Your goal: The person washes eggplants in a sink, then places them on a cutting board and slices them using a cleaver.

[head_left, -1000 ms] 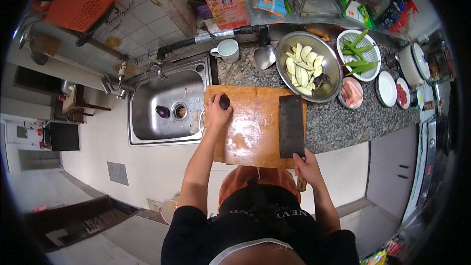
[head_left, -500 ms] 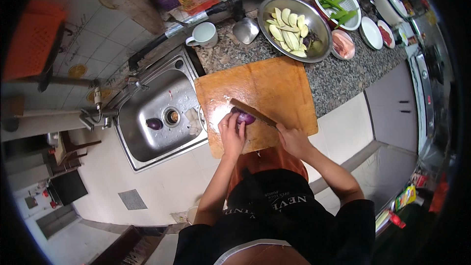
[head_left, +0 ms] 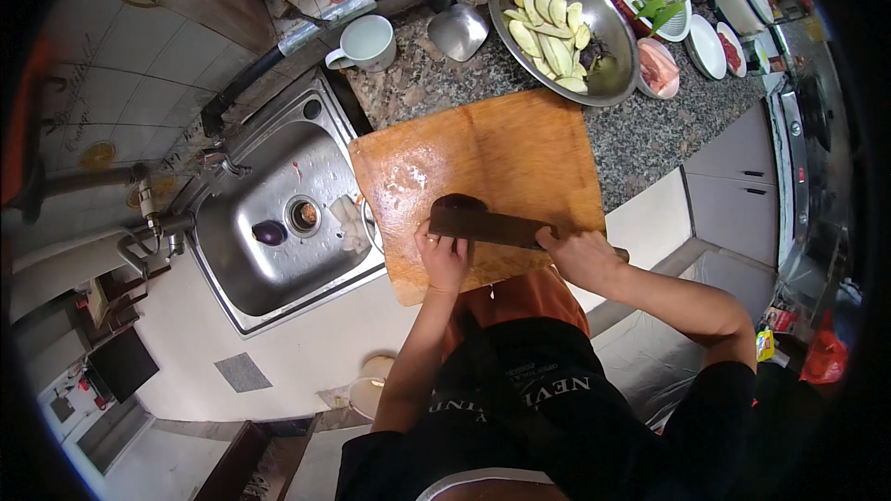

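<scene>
A wooden cutting board (head_left: 529, 148) overhangs the counter's front edge in front of me. On it sits a purple onion (head_left: 458, 201), its near side covered by the broad blade of a cleaver (head_left: 492, 230). My right hand (head_left: 587, 262) is closed around the cleaver's handle, with the blade pointing left and its flat side facing up. Right against the onion's near side, my left hand (head_left: 445, 262) has its fingers bent; the blade hides their tips. Wet patches shine on the board's left part.
At left, a steel sink (head_left: 243, 292) contains another purple onion (head_left: 269, 233) and pale scraps (head_left: 349, 224). Behind the board stand a mug (head_left: 368, 44), a metal scoop (head_left: 458, 32), a steel bowl (head_left: 617, 93) of pale slices, a bowl of meat (head_left: 658, 70) and a white colander (head_left: 676, 23) with green vegetables.
The cleaver has turned from a steep slant to nearly level, its flat now facing up over the onion's near side. My right hand has shifted right; the whole view has shifted slightly.
</scene>
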Available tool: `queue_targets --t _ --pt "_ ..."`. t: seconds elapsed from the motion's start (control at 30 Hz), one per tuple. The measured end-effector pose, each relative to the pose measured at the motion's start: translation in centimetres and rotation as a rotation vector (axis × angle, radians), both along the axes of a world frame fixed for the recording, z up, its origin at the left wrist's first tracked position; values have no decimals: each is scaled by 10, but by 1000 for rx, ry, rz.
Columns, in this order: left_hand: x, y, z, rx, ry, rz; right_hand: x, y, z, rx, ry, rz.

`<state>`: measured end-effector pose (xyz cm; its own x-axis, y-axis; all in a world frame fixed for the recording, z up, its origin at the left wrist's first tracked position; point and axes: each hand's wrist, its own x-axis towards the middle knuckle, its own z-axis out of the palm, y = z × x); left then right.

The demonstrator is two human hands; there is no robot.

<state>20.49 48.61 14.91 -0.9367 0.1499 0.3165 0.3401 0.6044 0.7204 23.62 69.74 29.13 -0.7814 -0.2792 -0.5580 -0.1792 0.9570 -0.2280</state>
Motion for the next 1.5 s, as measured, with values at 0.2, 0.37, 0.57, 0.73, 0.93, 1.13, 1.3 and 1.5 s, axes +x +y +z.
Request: queue_targets --t 0.2,0.37,0.57,0.73,0.93,1.13,1.3,1.5 --pt "0 -1 4 -54 -5 6 -10 -30 -43 -69 347 17" --pt "0 3 5 -47 -46 42 -32 -24 -50 -242 178 -130" --pt "-1 0 2 -80 20 29 -16 -4 2 -102 -100 -97" --pt "4 -1 -3 -32 -27 36 5 9 0 -93 34 -21" --pt "3 -2 -7 -70 44 -2 -8 -8 -26 -178 84 -26" --pt "3 2 2 -63 -49 47 -32 -36 -42 -205 166 -63" --pt "-1 5 7 -52 22 51 -20 -8 -21 -290 183 -121" --pt "5 -1 -7 -3 4 42 -1 1 3 -34 70 27"
